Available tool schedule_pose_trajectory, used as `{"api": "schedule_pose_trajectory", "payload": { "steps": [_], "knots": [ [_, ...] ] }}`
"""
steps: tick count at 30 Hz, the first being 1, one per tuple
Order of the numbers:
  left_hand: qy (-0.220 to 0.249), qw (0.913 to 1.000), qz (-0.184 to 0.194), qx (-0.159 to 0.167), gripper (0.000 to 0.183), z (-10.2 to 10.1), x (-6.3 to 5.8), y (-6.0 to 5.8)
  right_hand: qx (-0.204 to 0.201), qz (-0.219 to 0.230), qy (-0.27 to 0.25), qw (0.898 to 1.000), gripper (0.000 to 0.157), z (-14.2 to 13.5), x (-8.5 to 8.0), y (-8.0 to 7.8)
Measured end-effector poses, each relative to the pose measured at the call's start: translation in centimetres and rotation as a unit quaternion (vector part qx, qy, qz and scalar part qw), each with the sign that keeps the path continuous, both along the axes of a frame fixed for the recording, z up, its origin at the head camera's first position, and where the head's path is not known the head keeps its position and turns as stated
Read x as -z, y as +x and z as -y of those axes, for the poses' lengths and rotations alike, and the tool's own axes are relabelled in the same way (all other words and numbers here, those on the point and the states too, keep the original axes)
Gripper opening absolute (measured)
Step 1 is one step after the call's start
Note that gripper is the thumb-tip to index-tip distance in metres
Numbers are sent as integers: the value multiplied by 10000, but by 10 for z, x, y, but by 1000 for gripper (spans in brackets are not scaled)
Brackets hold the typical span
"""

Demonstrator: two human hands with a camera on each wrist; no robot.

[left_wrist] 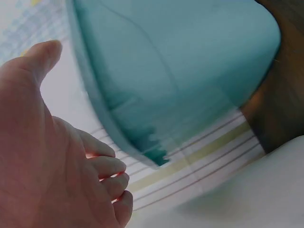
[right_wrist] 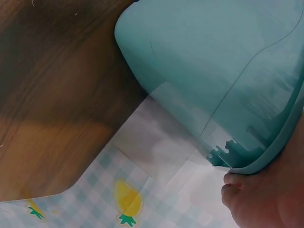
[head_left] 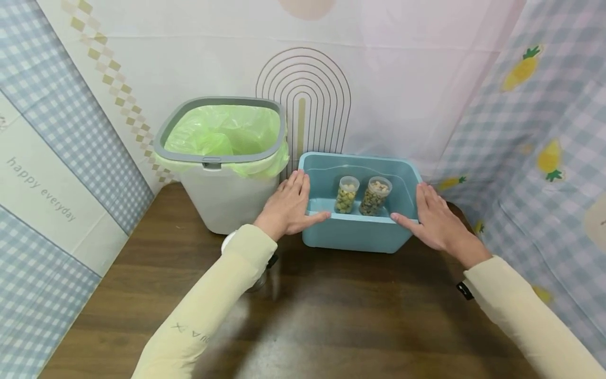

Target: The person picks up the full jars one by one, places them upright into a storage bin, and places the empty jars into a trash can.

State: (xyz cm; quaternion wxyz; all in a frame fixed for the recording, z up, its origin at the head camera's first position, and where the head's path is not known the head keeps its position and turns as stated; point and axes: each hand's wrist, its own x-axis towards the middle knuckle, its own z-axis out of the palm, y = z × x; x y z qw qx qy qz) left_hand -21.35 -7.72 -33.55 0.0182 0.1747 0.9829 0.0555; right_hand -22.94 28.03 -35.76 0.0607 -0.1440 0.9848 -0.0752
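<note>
A light blue plastic bin (head_left: 352, 237) stands on the wooden table between both hands. Inside it are two small clear jars: a narrower one (head_left: 346, 197) with yellow-green pieces, and a wider one (head_left: 373, 200) with darker greenish pieces and paler ones on top. My left hand (head_left: 289, 206) is at the bin's left end, thumb stretched along the front rim; in the left wrist view its palm and loosely bent fingers stand slightly apart from the bin wall. At the right end, my right hand (head_left: 436, 218) has straight fingers along the side, thumb at the front corner, fingertips right at the rim.
A white trash can (head_left: 227, 195) with a grey rim and green liner stands close left of the bin. Partly hidden under the left sleeve are a white round thing (head_left: 227, 241) and a clear object (head_left: 258, 284). Patterned cloth (head_left: 397, 79) hangs behind the table.
</note>
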Motion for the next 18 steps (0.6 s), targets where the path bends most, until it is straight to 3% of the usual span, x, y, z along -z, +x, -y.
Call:
{"api": "schedule_pose_trajectory", "payload": {
  "steps": [6, 10, 18],
  "knots": [
    [109, 9991, -151, 393, 107, 2, -18, 21, -37, 18, 24, 10000, 107, 0, 0, -1],
    [13, 9975, -172, 681, 105, 8, -37, 41, -28, 31, 38, 10000, 106, -1, 1, -1],
    [-11, 9961, -118, 869, 106, 46, -81, 71, -28, 92, 40, 9999, 107, -1, -2, 1]
  ]
}}
